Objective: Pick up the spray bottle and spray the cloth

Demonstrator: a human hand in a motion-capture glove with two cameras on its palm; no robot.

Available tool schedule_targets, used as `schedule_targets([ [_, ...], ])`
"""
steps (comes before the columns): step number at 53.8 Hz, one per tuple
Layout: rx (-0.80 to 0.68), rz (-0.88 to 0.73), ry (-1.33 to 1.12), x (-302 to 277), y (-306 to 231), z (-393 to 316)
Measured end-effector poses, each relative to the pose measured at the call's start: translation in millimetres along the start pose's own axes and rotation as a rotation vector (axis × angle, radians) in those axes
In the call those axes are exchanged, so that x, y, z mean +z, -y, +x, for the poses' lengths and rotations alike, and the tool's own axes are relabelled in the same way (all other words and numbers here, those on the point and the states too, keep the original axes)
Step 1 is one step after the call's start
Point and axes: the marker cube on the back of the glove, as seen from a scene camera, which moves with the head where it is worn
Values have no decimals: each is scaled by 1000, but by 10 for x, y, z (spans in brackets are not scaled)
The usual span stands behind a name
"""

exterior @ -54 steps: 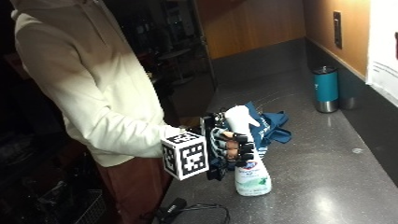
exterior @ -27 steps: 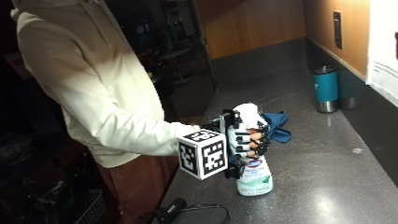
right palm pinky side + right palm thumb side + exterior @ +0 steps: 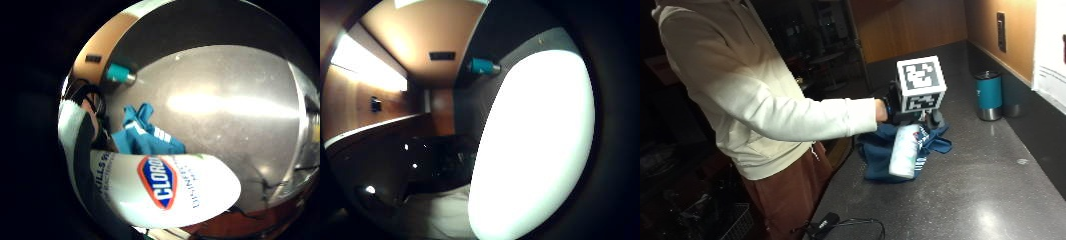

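In the outside view my gloved right hand [image 3: 891, 108] grips the white spray bottle [image 3: 906, 150] at its neck and holds it off the counter. The bottle hangs slightly tilted, base down, just over the crumpled blue cloth [image 3: 876, 162] on the dark counter [image 3: 986, 195]. The nozzle is hidden behind the hand. In the little finger side palm view the bottle's labelled body [image 3: 160, 185] lies close to the palm, with the cloth [image 3: 145, 135] on the counter beyond it. The bottle [image 3: 535, 145] fills much of the thumb side palm view.
A teal tumbler [image 3: 989, 95] stands at the back of the counter by the wall, and also shows as the tumbler [image 3: 119, 74] in a palm view. A small black device with a cable [image 3: 823, 225] lies at the counter's front edge. The wooden wall carries an outlet [image 3: 1000, 25].
My hand has lifted the spray bottle off the counter and raised it; the bottle now hangs tilted over the blue cloth instead of standing in front of it.
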Motion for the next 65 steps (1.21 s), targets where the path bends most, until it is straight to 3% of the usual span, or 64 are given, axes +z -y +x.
schedule_targets([
  [14, -84, -357, -567, 411, 197, -956],
  [28, -53, -511, -979, 876, 100, -1175],
  [42, -14, -600, -1008, 1255, -60, -853],
  [65, -54, -510, -1004, 907, -37, -1203],
])
